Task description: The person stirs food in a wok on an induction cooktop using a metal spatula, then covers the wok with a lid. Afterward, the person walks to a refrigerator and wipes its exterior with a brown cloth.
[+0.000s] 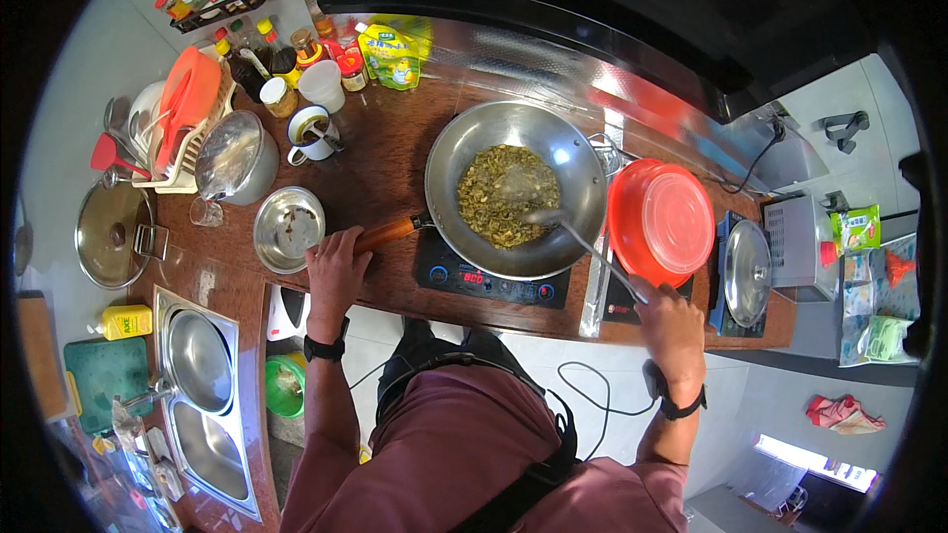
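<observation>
My left hand (334,266) is closed round the wooden handle (390,232) of a steel wok (464,123) on a black induction cooker (472,284). Chopped greenish-brown food (499,188) fills the middle of the wok, with faint steam over it. My right hand (670,321) grips a long metal spoon or ladle (595,250), whose head rests in the food. A small steel bowl (301,217) with dark bits in it sits just above my left hand. A red bowl with a lid (671,217) stands to the right of the wok.
Condiment bottles (276,59), a covered pot (237,148), a mug (311,138) and a dish rack (178,173) crowd the back left. A double sink (202,449) is at lower left. A glass lid (746,271) and steel appliance (798,247) stand right; a black hood (612,0) overhangs the back.
</observation>
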The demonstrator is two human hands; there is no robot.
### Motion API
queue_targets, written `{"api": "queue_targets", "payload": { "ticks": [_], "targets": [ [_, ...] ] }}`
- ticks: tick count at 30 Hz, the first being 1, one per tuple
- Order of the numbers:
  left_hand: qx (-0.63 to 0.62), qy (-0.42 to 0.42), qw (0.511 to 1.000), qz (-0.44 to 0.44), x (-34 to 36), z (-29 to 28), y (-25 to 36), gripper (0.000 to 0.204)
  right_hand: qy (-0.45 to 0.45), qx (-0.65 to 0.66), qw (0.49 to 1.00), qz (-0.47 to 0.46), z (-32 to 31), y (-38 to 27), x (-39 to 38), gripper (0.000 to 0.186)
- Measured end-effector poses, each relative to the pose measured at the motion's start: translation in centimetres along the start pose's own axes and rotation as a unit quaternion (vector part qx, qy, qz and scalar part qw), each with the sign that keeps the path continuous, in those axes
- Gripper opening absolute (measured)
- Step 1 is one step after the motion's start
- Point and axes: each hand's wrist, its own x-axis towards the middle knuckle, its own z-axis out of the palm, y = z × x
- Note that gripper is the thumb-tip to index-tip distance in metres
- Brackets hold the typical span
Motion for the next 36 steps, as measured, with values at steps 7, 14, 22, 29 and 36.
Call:
{"api": "queue_targets", "payload": {
  "ticks": [7, 14, 22, 29, 36],
  "targets": [
    [0.006, 0.020, 1.000, 0.002, -0.2, 0.4, 0.2, 0.044, -0.012, 0.200, 0.979, 0.031, 7.3, 2.1, 5.6, 0.041],
    [0.007, 0.017, 1.000, -0.001, -0.2, 0.7, 0.0, 0.047, -0.006, 0.029, 0.999, -0.022, 6.4, -3.4, 2.4, 0.052],
    [0.017, 0.014, 1.000, 0.000, -0.1, 0.6, 0.3, 0.045, 0.006, -0.080, 0.994, -0.075, 5.7, -7.9, 4.8, 0.067],
    [0.004, 0.025, 1.000, 0.004, -0.3, 0.7, 0.0, 0.046, -0.033, -0.082, 0.995, -0.043, 3.7, -6.5, 3.1, 0.067],
    [0.007, 0.030, 0.999, 0.008, -0.2, 0.4, 0.2, 0.041, -0.018, -0.095, 0.995, -0.008, 3.3, -5.7, 3.4, 0.065]
  ]
}}
